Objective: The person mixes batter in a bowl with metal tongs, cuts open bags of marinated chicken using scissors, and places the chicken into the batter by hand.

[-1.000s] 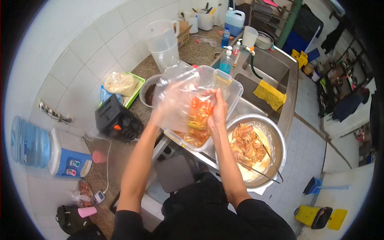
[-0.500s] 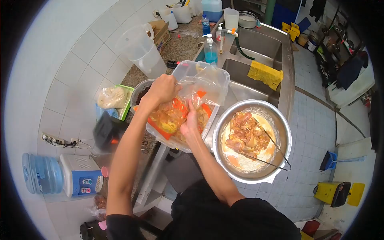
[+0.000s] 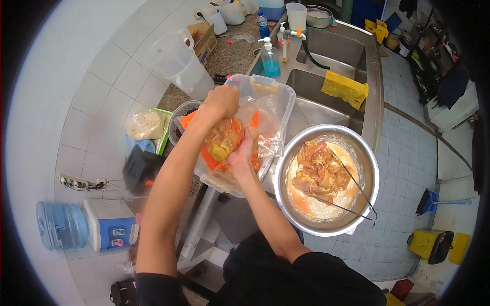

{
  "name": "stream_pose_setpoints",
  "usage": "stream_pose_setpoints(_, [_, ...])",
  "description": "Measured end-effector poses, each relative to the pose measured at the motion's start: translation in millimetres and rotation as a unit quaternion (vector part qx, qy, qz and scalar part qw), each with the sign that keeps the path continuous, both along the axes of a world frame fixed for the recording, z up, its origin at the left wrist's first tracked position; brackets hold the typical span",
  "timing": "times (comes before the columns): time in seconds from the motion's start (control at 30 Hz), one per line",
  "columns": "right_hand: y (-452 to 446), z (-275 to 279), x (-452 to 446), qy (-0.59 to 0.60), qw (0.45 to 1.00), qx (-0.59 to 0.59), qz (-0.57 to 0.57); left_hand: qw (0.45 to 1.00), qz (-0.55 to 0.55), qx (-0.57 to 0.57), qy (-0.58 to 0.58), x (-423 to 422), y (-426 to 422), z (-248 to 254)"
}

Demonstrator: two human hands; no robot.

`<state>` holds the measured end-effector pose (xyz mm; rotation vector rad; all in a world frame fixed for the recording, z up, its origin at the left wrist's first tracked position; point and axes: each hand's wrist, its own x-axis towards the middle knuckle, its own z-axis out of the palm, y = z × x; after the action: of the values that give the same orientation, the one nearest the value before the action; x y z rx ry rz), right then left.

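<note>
A clear plastic bag with orange print (image 3: 223,144), holding yellowish marinated meat, is between my hands over a translucent plastic bin (image 3: 285,104). My left hand (image 3: 223,101) is closed in a fist on the bag's upper end. Lower down, my right hand (image 3: 242,155) grips the bag's side, with the thumb showing and the other fingers partly hidden. More bag film and orange print lie inside the bin. To the right stands a large steel bowl (image 3: 280,189) containing raw meat pieces (image 3: 320,171) in pale batter. Black tongs (image 3: 352,176) rest in it, their handles across the rim.
A double sink (image 3: 333,48) with a yellow cloth (image 3: 345,91) lies beyond the bowl. Behind the bin are a soap pump bottle (image 3: 270,60) and a tall clear jug (image 3: 186,69). A dark-filled tub (image 3: 185,109) and a bagged pale powder (image 3: 146,125) sit left.
The bag has been lifted and turned, bringing its yellowish contents more into view. My left hand has shifted up and right. The whole view has moved slightly.
</note>
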<state>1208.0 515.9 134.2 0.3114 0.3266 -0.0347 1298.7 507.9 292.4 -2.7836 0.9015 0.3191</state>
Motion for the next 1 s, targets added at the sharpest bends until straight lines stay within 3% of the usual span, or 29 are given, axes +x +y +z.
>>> stream_pose_setpoints(0.17, [-4, 0, 4, 0.015, 1.0, 0.018, -0.001, 1.0, -0.011, 0.018, -0.023, 7, -16, -14])
stream_pose_setpoints(0.27, [0, -20, 14, 0.008, 1.0, -0.002, -0.014, 0.991, -0.09, -0.015, -0.095, 17, -15, -41])
stream_pose_setpoints(0.4, [-10, -26, 5, -0.064, 0.994, 0.075, 0.038, 0.995, -0.004, 0.101, 0.018, 18, -42, -36])
stream_pose_setpoints(0.47, [-14, -25, 3, -0.054, 0.992, 0.11, 0.043, 0.995, -0.018, 0.099, -0.012, 19, -47, -48])
stream_pose_setpoints(0.57, [-16, -29, 0, -0.039, 0.992, 0.114, 0.043, 0.997, 0.058, 0.046, 0.028, 19, -53, -55])
stream_pose_setpoints(0.67, [-17, -33, -1, -0.041, 0.987, 0.147, 0.05, 0.993, 0.066, 0.089, 0.047, 11, -56, -44])
stream_pose_setpoints(0.77, [-15, -24, -5, 0.038, 0.997, 0.055, 0.046, 0.994, 0.038, 0.085, 0.055, 8, -48, -42])
stream_pose_setpoints(1.0, [5, -33, -18, 0.014, 0.998, 0.025, 0.062, 0.993, 0.057, 0.083, 0.063, 5, -22, -50])
